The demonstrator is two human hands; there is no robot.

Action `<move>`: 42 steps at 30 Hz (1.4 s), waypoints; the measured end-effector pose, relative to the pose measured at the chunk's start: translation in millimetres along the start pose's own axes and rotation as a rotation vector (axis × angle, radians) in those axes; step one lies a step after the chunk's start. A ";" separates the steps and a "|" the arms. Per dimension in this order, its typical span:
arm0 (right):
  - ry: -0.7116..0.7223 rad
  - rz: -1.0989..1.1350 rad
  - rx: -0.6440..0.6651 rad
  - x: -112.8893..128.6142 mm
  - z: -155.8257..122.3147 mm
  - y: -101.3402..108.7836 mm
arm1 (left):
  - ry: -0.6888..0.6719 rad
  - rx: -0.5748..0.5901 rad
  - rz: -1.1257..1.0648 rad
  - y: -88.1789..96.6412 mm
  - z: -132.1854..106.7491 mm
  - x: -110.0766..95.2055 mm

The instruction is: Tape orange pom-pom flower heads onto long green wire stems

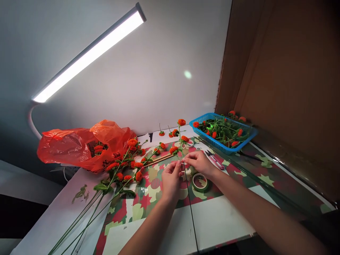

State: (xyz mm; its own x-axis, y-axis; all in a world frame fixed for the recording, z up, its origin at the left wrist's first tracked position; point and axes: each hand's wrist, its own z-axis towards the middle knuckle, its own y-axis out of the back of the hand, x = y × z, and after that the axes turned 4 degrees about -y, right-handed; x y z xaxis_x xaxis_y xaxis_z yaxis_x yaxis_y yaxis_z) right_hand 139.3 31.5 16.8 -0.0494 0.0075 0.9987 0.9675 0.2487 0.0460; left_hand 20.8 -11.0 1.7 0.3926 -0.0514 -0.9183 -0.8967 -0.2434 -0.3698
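Between my two hands stands an artificial flower stem (pixel 190 205), a thin dark wire topped by several orange blooms with green bases. My left hand (pixel 172 177) pinches it at mid-height, just below the lowest orange bloom (pixel 174 150). Touching the same spot from the right, my right hand (pixel 198 163) has its thumb and forefinger pressed together on the stem. Whether a strip of tape lies between the fingertips is too small to tell. Close under the right hand, a roll of green tape (pixel 200 182) lies flat on the patterned cover.
Finished flower stems (pixel 117 177) lie at the left beside a red plastic bag (pixel 79 148). A blue basket (pixel 225 147) of flowers and leaves stands at the back right. Pink-handled snips (pixel 216 161) lie right of my hands. A lit lamp (pixel 90 53) hangs above.
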 end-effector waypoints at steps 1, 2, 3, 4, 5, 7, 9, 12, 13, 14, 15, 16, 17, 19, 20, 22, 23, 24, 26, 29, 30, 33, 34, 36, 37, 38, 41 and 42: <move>0.003 -0.011 0.000 -0.2 -0.3 -0.4 | 0.004 -0.006 -0.018 -1.2 -1.7 1.2; 0.010 -0.024 -0.001 -0.4 -0.6 -0.8 | 0.001 -0.014 -0.028 -1.5 -2.8 1.8; 0.020 -0.040 -0.005 -0.6 -0.9 -1.1 | -0.002 -0.022 -0.033 -1.1 -3.7 2.1; 0.033 -0.057 -0.011 -0.7 -1.2 -1.4 | -0.004 -0.030 -0.033 -0.4 -4.4 2.3; 0.043 -0.071 -0.015 -0.8 -1.4 -1.5 | -0.007 -0.037 -0.030 0.4 -5.2 2.7; 0.054 -0.084 -0.022 -1.0 -1.8 -1.8 | -0.014 -0.047 -0.014 1.6 -7.0 3.9; 0.056 -0.079 -0.022 -1.4 -2.1 -2.2 | -0.023 -0.049 0.002 1.8 -9.1 5.6; 0.061 -0.088 -0.029 -2.4 -2.2 -2.9 | -0.021 -0.057 0.007 0.6 -12.0 7.0; 0.063 -0.093 -0.032 -2.7 -2.2 -3.1 | -0.013 -0.064 0.006 0.0 -12.9 6.9; 0.063 -0.095 -0.035 -2.9 -2.2 -3.2 | -0.005 -0.073 0.006 -0.6 -13.7 6.6; 0.063 -0.096 -0.038 -3.0 -2.2 -3.4 | 0.001 -0.085 0.005 -1.1 -14.4 6.2; 0.062 -0.097 -0.042 -2.9 -2.3 -3.5 | 0.002 -0.098 0.004 -1.5 -15.0 5.7; 0.063 -0.097 -0.046 -2.6 -2.5 -3.5 | -0.001 -0.109 0.005 -1.8 -15.4 5.2; 0.060 -0.098 -0.057 -1.6 -2.8 -3.5 | -0.004 -0.125 0.011 -2.0 -15.7 4.5; 0.055 -0.094 -0.062 -1.1 -3.0 -3.4 | 0.000 -0.128 0.015 -2.0 -15.6 4.1; 0.039 -0.078 -0.072 -0.2 -3.3 -3.2 | 0.003 -0.132 0.025 -1.9 -15.4 3.3; 0.029 -0.071 -0.076 0.1 -3.4 -3.1 | -0.004 -0.132 0.029 -2.0 -15.3 2.9; 0.021 -0.066 -0.078 0.3 -3.5 -3.1 | -0.019 -0.133 0.031 -2.2 -15.2 2.4; 0.012 -0.063 -0.075 0.7 -3.8 -3.2 | -0.052 -0.135 0.038 -2.8 -15.2 1.7; 0.004 -0.052 -0.075 1.9 -4.6 -3.6 | -0.066 -0.125 0.054 -3.8 -15.4 2.0; -0.002 -0.037 -0.075 2.5 -4.9 -3.7 | -0.067 -0.120 0.057 -4.0 -15.3 2.5; -0.037 0.044 -0.055 4.8 -5.5 -3.8 | -0.076 -0.100 0.047 -3.9 -14.4 4.4; -0.052 0.078 -0.043 5.6 -5.7 -3.8 | -0.081 -0.097 0.037 -3.9 -13.9 5.1; -0.079 0.140 -0.029 6.7 -6.0 -3.7 | -0.086 -0.096 0.013 -3.8 -12.8 6.1; -0.090 0.161 -0.030 7.1 -6.1 -3.7 | -0.084 -0.098 0.001 -3.8 -12.3 6.5; -0.098 0.175 -0.036 7.4 -6.3 -3.9 | -0.081 -0.101 -0.009 -3.8 -11.8 6.9; -0.100 0.173 -0.062 8.5 -7.1 -4.8 | -0.061 -0.100 -0.037 -3.7 -11.1 7.8; -0.095 0.163 -0.070 8.8 -7.3 -5.1 | -0.054 -0.100 -0.045 -3.5 -11.1 8.0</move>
State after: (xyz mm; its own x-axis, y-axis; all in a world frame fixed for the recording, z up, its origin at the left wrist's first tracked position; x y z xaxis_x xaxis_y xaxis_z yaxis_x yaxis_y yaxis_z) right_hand 135.8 23.2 25.5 0.0895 0.1346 0.9868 0.9793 0.1690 -0.1119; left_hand 29.4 -21.3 -2.8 0.4183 0.0135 -0.9082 -0.8524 -0.3395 -0.3976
